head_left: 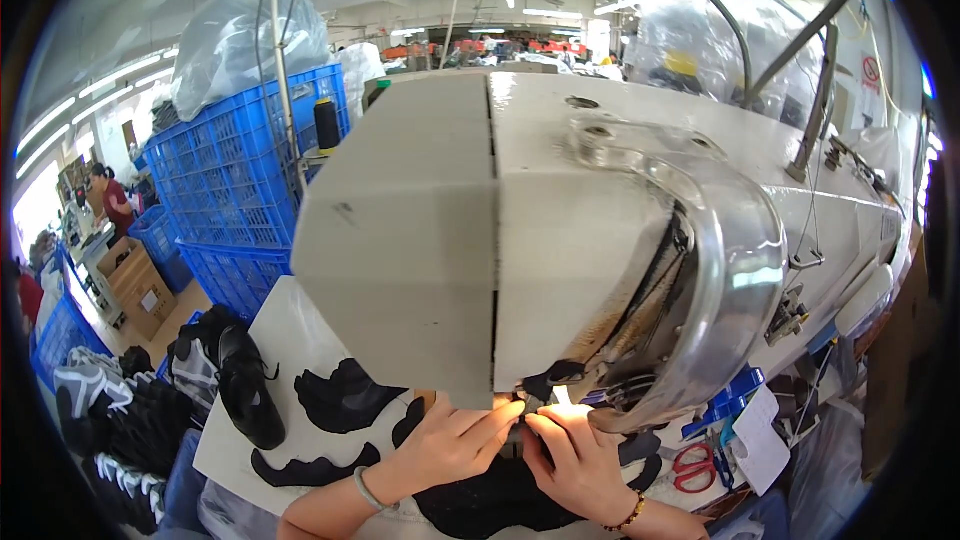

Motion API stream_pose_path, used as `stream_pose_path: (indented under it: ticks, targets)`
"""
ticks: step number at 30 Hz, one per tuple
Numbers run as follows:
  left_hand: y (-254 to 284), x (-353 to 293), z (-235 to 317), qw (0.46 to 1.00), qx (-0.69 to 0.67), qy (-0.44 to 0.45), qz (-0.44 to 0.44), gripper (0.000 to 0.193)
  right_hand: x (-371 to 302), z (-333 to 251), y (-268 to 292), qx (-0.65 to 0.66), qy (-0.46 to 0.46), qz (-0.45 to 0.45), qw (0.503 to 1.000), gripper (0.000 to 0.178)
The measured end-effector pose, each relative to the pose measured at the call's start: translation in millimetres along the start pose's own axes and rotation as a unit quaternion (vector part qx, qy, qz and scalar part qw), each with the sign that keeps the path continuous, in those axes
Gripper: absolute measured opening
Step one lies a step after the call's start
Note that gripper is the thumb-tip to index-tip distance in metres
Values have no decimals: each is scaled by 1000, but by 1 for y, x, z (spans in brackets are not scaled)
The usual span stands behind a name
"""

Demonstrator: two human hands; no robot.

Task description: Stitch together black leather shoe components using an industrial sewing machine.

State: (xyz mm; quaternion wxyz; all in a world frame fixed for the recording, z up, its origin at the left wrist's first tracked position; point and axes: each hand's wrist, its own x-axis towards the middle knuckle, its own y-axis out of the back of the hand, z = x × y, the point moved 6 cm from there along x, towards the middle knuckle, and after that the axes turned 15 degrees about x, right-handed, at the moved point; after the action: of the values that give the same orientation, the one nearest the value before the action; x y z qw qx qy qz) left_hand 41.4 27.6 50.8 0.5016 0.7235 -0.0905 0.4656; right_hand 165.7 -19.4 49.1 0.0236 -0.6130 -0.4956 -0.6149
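Under the head of a large pale industrial sewing machine [410, 230], both hands meet close to the lit needle area. My left hand [450, 448] is closed, its thumb and forefinger pinching the edge of a small black shoe-upper piece [528, 422]. From the other side my right hand [578, 462] presses bent fingers on the same piece. The needle and most of the piece are hidden by the fingers and machine. A larger black cut piece [490, 502] lies on the table below my hands.
More black cut pieces [348, 397] and a black shoe [248, 390] lie left on the white table [225, 450]. Red-handled scissors [693, 468] and a paper sheet [762, 440] are at right. Blue crates [240, 160] stand behind; shoe uppers [120, 400] are heaped far left. A person [112, 198] stands beyond.
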Motion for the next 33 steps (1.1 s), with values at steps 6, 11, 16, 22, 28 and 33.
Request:
stream_pose_path:
  ticks: [6, 11, 16, 22, 28, 33]
  targets:
    - [5, 3, 15, 990, 113, -77, 19, 19, -4, 7, 2, 39, -15, 29, 999, 34]
    - [9, 10, 26, 979, 174, -104, 17, 17, -4, 20, 4, 96, -22, 7, 995, 34]
    - [2, 9, 29, 975, 188, -118, 30, 19, 3, 23, 10, 120, -15, 19, 992, 29]
    - [-9, 5, 34, 966, 242, -90, 19, 21, -8, 39, 4, 113, -38, 26, 993, 30]
    - [-5, 0, 28, 976, 201, -83, 30, 22, -5, 34, 7, 131, -21, 35, 991, 34]
    - [-1, -3, 4, 999, 23, 27, 26, 23, -9, 36, 3, 105, -29, -12, 994, 35]
